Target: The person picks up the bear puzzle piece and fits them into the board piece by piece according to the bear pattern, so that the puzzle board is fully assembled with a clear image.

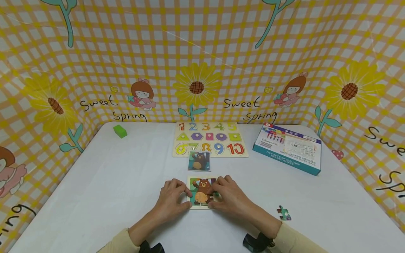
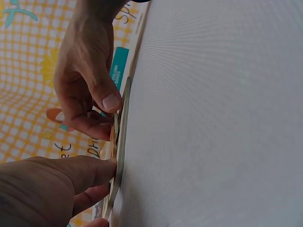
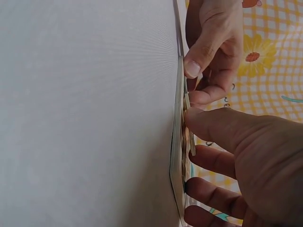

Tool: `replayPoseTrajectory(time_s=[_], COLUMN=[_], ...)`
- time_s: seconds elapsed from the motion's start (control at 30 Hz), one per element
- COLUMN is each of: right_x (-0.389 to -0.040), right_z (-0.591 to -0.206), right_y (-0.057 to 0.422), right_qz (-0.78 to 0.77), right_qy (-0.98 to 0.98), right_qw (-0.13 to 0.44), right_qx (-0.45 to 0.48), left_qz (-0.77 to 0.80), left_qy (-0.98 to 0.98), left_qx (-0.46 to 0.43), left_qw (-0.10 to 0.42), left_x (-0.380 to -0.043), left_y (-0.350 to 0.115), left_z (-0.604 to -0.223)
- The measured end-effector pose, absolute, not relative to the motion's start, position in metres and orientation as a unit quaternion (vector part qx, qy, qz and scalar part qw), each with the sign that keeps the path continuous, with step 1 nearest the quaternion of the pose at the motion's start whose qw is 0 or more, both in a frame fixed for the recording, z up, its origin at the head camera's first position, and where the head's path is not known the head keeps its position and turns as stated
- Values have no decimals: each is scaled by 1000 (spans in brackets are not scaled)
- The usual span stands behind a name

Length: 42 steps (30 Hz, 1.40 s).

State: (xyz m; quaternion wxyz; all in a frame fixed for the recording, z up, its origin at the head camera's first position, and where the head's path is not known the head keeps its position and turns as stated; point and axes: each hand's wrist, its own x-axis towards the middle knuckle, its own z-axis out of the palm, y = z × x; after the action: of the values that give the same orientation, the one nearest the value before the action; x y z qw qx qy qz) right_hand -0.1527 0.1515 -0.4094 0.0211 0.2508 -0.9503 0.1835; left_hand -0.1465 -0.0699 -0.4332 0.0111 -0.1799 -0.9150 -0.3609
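A wooden bear jigsaw puzzle (image 1: 202,184) lies flat in its tray on the white table, in front of the person. The left hand (image 1: 172,198) grips the tray's left side, thumb at the near corner and index finger farther up. From the right, the right hand (image 1: 232,197) reaches over the tray. Its thumb and index finger pinch a puzzle piece (image 3: 191,142), which stands tilted above the tray in the right wrist view; the picture on this piece is hidden. A loose green and brown puzzle piece (image 1: 284,213) lies beside the right forearm.
Behind the puzzle lies a bear picture card (image 1: 199,161), against a wooden number and shape board (image 1: 209,137). A teal and white box (image 1: 288,147) lies at the back right. A green block (image 1: 120,131) sits at the back left. Checked cloth (image 1: 202,45) walls the table.
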Motion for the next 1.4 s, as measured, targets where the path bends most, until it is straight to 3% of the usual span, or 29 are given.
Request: replayPoseTrajectory(time_s=[1.4], right_x=[-154], right_z=[-409], right_y=[151], right_qz=[176], right_qy=[-951], right_qw=[12], right_qx=[254], left_qz=[-370], left_qy=[-910], left_qx=[-187], left_qw=[28], left_x=[-146], left_y=[-51], left_z=[-431])
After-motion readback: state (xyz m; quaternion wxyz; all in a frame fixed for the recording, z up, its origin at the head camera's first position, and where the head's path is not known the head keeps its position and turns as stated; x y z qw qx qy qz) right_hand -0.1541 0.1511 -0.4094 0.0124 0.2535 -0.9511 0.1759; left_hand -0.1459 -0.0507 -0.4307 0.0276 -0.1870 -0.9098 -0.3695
